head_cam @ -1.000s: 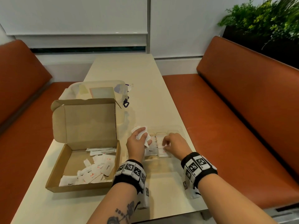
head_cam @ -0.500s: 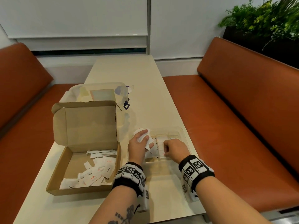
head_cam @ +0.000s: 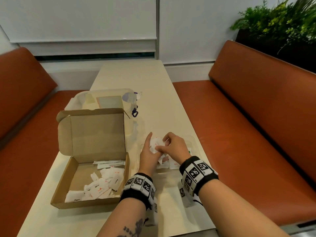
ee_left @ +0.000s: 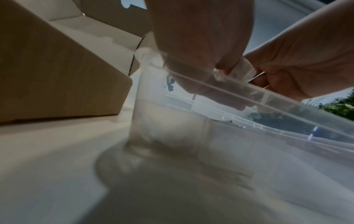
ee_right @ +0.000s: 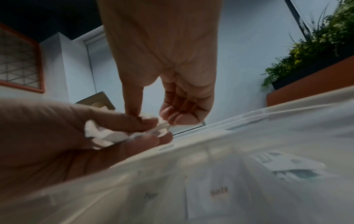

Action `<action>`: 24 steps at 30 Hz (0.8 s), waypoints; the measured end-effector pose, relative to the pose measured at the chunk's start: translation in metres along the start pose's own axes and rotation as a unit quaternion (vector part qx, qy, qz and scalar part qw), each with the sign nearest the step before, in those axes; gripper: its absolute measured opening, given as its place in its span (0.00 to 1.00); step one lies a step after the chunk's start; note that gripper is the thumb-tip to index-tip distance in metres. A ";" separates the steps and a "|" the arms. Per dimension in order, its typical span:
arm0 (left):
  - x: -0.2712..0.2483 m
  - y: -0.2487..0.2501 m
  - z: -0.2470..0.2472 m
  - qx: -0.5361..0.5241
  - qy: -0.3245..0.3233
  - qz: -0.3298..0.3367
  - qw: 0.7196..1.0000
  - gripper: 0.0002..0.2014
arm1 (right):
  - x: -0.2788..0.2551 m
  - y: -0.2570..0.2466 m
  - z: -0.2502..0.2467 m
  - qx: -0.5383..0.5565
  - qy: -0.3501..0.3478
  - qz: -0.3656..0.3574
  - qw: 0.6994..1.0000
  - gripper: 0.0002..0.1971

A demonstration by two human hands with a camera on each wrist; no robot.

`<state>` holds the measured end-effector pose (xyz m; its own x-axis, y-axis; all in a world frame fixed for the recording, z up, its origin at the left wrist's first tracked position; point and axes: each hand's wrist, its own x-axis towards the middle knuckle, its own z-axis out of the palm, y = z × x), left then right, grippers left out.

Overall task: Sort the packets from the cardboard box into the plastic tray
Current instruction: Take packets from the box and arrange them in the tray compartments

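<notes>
An open cardboard box at the table's left holds several white packets. Right of it lies the clear plastic tray, with packets in its compartments, one marked "Salt". Above the tray my left hand grips a bunch of white packets, index finger pointing out. My right hand meets it and pinches one packet of the bunch between thumb and curled fingers. The left wrist view shows both hands over the tray rim.
A clear lidded container stands behind the box's raised lid. Orange benches run along both long sides of the table. A planter sits behind the right bench. The cream tabletop stretches away beyond the tray.
My right hand has lifted from the tray's compartments to the bunch in my left hand and taken hold of a packet. The left hand has shifted slightly right.
</notes>
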<state>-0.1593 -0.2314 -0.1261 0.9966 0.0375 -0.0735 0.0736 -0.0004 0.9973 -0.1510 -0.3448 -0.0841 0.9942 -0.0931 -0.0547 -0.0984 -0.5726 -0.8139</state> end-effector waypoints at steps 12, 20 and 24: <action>0.000 0.003 0.000 -0.131 -0.021 -0.043 0.990 0.18 | 0.000 0.007 -0.011 0.153 0.053 0.042 0.986 0.06; 0.001 0.011 0.006 -0.138 -0.010 -0.086 0.987 0.13 | -0.008 0.017 -0.012 0.325 0.021 0.113 0.939 0.16; 0.001 0.012 0.009 -0.113 -0.024 -0.087 0.990 0.12 | -0.006 0.016 -0.019 0.286 0.033 0.086 0.954 0.07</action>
<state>-0.1570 -0.2401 -0.1139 0.9708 -0.0305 -0.2381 0.2388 0.2254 0.9446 -0.1590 -0.3691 -0.0856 0.9588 -0.2071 -0.1943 -0.2004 -0.0088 -0.9797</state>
